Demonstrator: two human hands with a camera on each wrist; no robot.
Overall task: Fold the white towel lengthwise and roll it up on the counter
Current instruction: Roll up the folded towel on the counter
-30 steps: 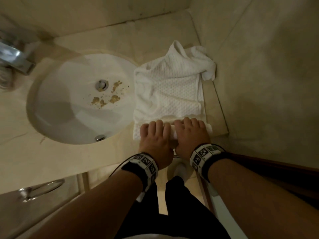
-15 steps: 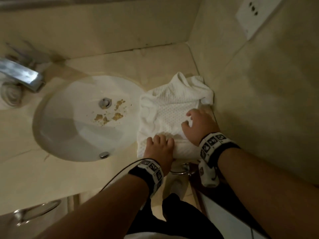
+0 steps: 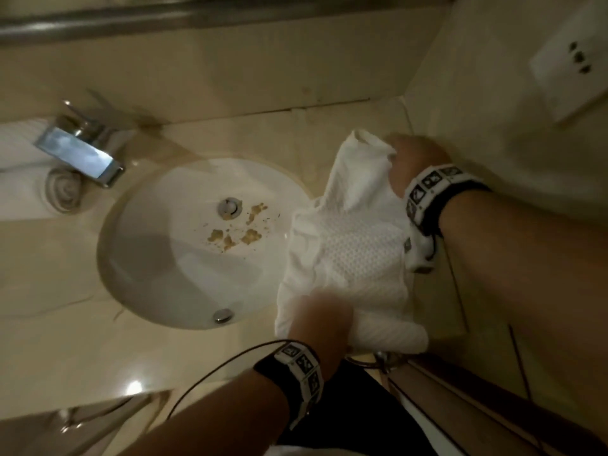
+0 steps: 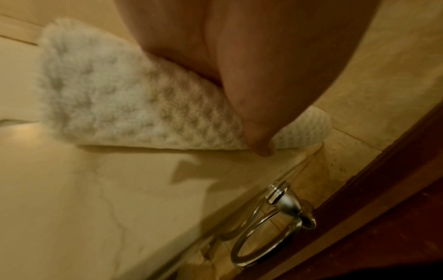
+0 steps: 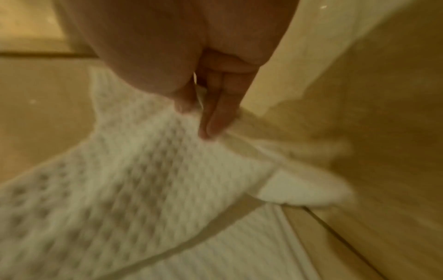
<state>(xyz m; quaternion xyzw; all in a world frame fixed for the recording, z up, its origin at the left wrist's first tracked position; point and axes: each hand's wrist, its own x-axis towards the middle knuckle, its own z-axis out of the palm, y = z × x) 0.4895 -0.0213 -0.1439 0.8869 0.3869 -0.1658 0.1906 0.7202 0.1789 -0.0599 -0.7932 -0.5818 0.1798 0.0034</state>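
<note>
Right hand (image 3: pixel 416 166) pinches the far corner of the white towel (image 3: pixel 358 245) between thumb and fingers (image 5: pixel 215 113). Left hand (image 3: pixel 320 319) presses flat on its rolled near end, on the surface (image 3: pixel 65 350).

White towel, partly rolled on the counter

We see the waffle-textured white towel (image 3: pixel 358 255) lying on the beige counter (image 3: pixel 98 366) at the basin's 3 o'clock, its near end rolled, its far end bunched and lifted toward 12 o'clock.
</note>
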